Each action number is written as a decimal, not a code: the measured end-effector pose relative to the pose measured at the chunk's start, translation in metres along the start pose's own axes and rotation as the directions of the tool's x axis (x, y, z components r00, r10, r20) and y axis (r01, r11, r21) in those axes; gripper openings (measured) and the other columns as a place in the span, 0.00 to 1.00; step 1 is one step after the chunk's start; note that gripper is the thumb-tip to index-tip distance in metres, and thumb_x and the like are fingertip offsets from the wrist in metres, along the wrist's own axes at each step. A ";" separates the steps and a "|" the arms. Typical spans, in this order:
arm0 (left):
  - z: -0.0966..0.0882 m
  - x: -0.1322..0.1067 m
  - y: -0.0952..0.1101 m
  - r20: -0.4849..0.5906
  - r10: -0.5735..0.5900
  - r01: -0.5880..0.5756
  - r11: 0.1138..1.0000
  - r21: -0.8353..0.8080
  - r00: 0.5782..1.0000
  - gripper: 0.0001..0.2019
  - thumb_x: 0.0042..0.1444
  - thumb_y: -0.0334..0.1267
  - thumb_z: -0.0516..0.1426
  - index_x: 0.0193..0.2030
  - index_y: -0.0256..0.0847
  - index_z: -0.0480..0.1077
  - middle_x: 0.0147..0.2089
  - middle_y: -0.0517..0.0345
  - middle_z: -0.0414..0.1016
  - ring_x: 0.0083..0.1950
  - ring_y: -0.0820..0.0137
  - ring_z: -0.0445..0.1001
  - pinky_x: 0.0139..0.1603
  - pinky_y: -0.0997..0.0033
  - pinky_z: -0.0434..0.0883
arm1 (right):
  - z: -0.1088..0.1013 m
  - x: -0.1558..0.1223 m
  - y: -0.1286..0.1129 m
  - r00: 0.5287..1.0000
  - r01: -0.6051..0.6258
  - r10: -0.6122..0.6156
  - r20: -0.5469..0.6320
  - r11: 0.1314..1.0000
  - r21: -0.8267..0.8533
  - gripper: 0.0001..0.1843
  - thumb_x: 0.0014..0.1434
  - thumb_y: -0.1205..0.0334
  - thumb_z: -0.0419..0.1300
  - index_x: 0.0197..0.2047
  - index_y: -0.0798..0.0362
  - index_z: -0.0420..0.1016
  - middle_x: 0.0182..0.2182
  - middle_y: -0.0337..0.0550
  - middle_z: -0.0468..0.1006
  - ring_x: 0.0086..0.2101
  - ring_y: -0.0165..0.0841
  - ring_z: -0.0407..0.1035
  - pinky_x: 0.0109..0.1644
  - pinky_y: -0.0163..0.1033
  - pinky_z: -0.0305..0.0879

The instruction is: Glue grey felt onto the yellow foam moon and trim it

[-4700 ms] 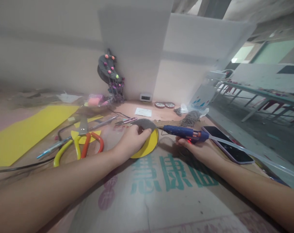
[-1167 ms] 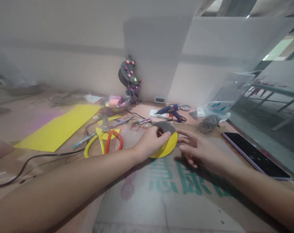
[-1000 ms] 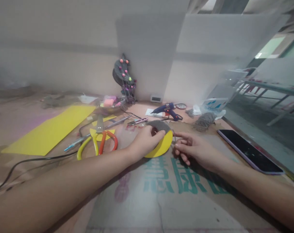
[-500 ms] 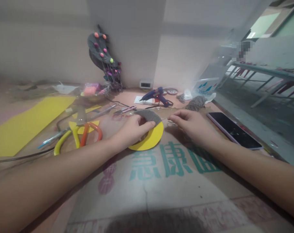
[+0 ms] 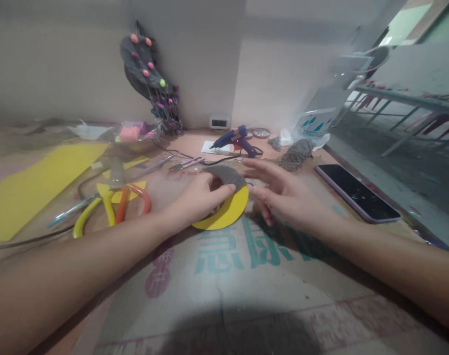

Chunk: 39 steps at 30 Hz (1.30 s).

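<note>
A yellow card crescent (image 5: pixel 230 212), partly wrapped in grey yarn (image 5: pixel 228 175), lies low over the printed cardboard. My left hand (image 5: pixel 200 195) is closed on it, thumb on top and the other fingers mostly hidden. Close by the crescent's right edge is my right hand (image 5: pixel 280 190), its fingers apart and the index finger stretched out. A short bit of yarn shows near the right thumb; whether the hand touches it I cannot tell. Behind the right hand sits a bundle of grey yarn (image 5: pixel 297 154).
A blue glue gun (image 5: pixel 234 138) with a red light rests at the back. Scissors (image 5: pixel 115 202) and yellow card (image 5: pixel 43 190) lie left, a phone (image 5: pixel 357 192) right. A grey crescent with pompoms (image 5: pixel 145 69) stands against the wall. A cutter (image 5: pixel 187 163) lies behind the left hand.
My right hand has gone from a pinch to spread fingers and moved closer to the crescent. My left hand keeps its hold. The view has shifted slightly.
</note>
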<state>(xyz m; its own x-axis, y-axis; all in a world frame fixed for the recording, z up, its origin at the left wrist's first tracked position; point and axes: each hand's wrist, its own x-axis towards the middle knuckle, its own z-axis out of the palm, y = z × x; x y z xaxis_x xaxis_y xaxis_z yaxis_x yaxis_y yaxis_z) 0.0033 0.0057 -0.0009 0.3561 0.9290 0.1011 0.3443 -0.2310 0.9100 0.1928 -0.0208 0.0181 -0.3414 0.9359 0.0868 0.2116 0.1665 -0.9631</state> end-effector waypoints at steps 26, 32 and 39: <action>0.000 0.000 -0.004 0.166 0.015 0.004 0.994 -0.111 0.986 0.11 0.54 0.44 0.55 0.29 0.38 0.67 0.22 0.65 0.65 0.22 0.77 0.62 0.21 0.78 0.58 | 0.002 0.006 0.015 0.980 -0.133 0.138 -0.143 0.990 0.044 0.17 0.53 0.47 0.62 0.31 0.52 0.66 0.17 0.29 0.63 0.16 0.22 0.56 0.17 0.29 0.50; 0.001 0.001 -0.006 0.170 0.024 0.002 0.989 -0.150 0.985 0.11 0.55 0.44 0.55 0.29 0.38 0.67 0.22 0.65 0.64 0.22 0.77 0.62 0.20 0.78 0.58 | 0.004 0.007 0.017 0.984 -0.118 0.124 -0.128 0.992 0.053 0.16 0.55 0.48 0.61 0.32 0.52 0.65 0.16 0.28 0.61 0.15 0.22 0.53 0.16 0.29 0.46; 0.000 -0.001 -0.002 0.096 -0.014 0.019 0.998 -0.055 0.995 0.11 0.55 0.43 0.56 0.30 0.38 0.69 0.23 0.64 0.67 0.22 0.77 0.63 0.21 0.78 0.59 | 0.000 0.011 0.021 0.971 0.025 0.040 -0.235 0.964 0.264 0.15 0.58 0.48 0.58 0.41 0.50 0.68 0.25 0.32 0.67 0.16 0.22 0.56 0.19 0.31 0.58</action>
<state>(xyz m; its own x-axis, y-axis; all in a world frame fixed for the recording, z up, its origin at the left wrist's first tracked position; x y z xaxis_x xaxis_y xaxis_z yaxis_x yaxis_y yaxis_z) 0.0021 0.0055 -0.0031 0.4329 0.9001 0.0494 0.3025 -0.1967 0.9326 0.1934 -0.0066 -0.0017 -0.1077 0.9885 0.1059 -0.0464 0.1014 -0.9938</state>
